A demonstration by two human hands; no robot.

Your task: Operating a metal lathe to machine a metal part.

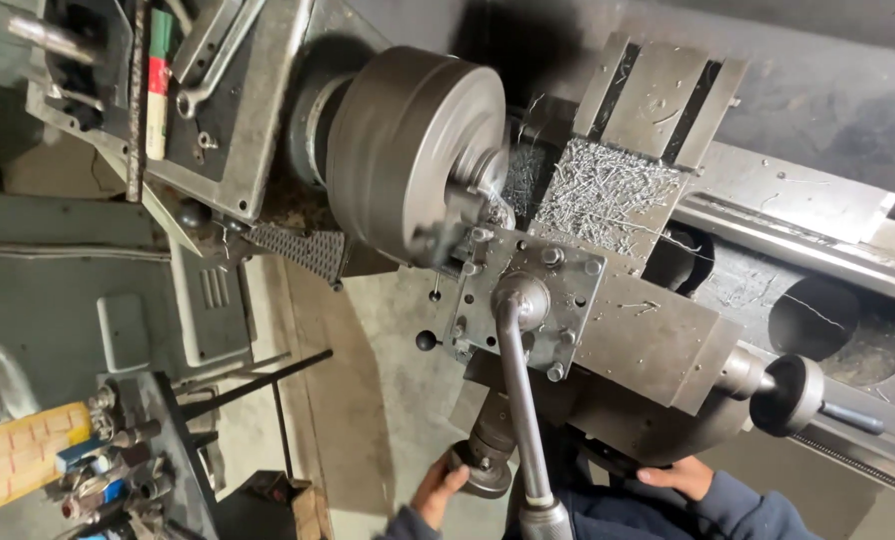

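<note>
I look down on a metal lathe. Its big grey chuck [408, 150] is blurred by spinning, with a workpiece [488, 180] at its face. The square tool post [533, 300] with its long steel lever [521, 400] sits beside it. My left hand [436, 492] grips a round handwheel [483, 468] low on the carriage. Just under the carriage apron, my right hand [680, 474] in a dark blue sleeve rests against the machine body; what it holds is hidden.
Metal chips [603, 190] cover the cross slide. A black compound handwheel [790, 395] sticks out at the right. Wrenches lie on the headstock top [203, 90]. A stand with small tools [128, 450] is at lower left, above the concrete floor [388, 400].
</note>
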